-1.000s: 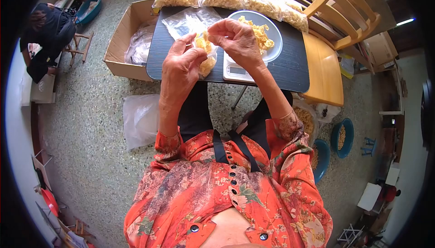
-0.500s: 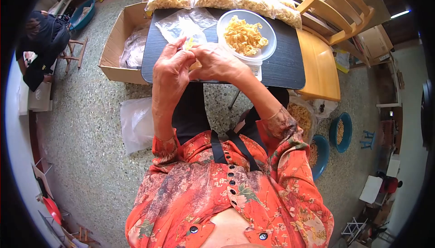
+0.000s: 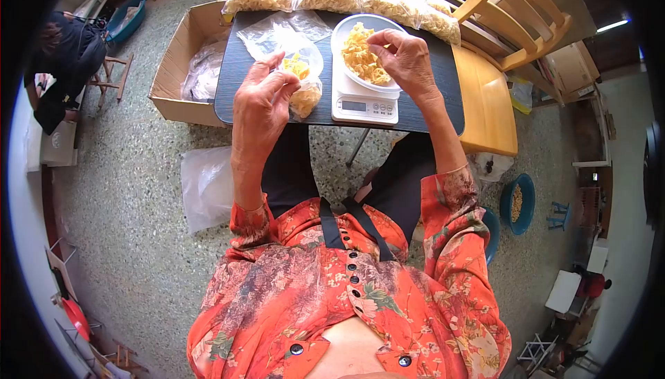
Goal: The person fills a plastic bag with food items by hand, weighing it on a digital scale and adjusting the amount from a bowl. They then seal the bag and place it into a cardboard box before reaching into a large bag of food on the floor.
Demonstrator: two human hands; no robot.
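My left hand (image 3: 267, 92) has its thumb and fingers closed on the rim of a clear plastic bag (image 3: 305, 100), which has curly yellow pieces inside. A round, clear plastic mouth, perhaps a funnel, with more pieces shows just past the fingertips. Over the right side of a white bowl (image 3: 337, 41), my right hand (image 3: 405, 60) pinches at the heap of dried yellow pieces (image 3: 360, 60); how much it grips is hidden. Under the bowl is a white digital scale (image 3: 365, 107), its display facing me.
Filled clear bags (image 3: 325, 0) line the back of the dark table (image 3: 433, 105). An open cardboard box (image 3: 170, 78) stands at left, a wooden chair (image 3: 488, 102) at right. Blue basins (image 3: 521, 202) are on the floor. Another person (image 3: 73, 53) sits far left.
My right hand has left my left hand at the bag and moved right to the bowl. The scale's display and the filled lower part of the bag now show.
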